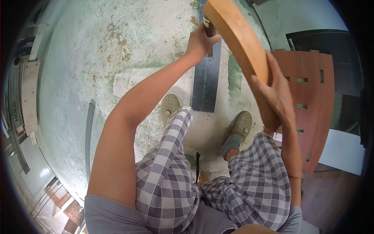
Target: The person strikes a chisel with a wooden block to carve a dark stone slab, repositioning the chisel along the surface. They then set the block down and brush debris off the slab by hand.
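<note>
1. The concrete floor (97, 58) is filling most of the view, stained and rough. The person is sitting above it with checked trousers and both shoes showing near the centre.
2. A reddish-brown slotted panel (311, 101) is standing at 3 o'clock, just behind the right forearm; its lower end is running out of sight.
3. The curved wooden piece (237, 35) is arching from 12 o'clock down toward 3 o'clock, above the right knee and clear of the floor.
4. A dark flat strip (206, 85) is lying on the floor between the shoes, pointing toward 12 o'clock.
5. The right hand (274, 95) is wrapping the lower part of the curved wooden piece, fingers clenched around its edge and bracing it.
6. The left hand (200, 41) is reaching to 12 o'clock, fingers clenched on a dark-handled tool (208, 27) that is meeting the top end of the wood.
7. Judging by this pose, the person is working the upper end of the curve with the tool. A further stroke would be calling for a firm brace from the right hand and steady pressure along the edge.
8. The tool's working end is hiding behind the wood, so its kind is hard to tell. The lens rim is cutting off the metal rails (23, 97) at 9 o'clock.
</note>
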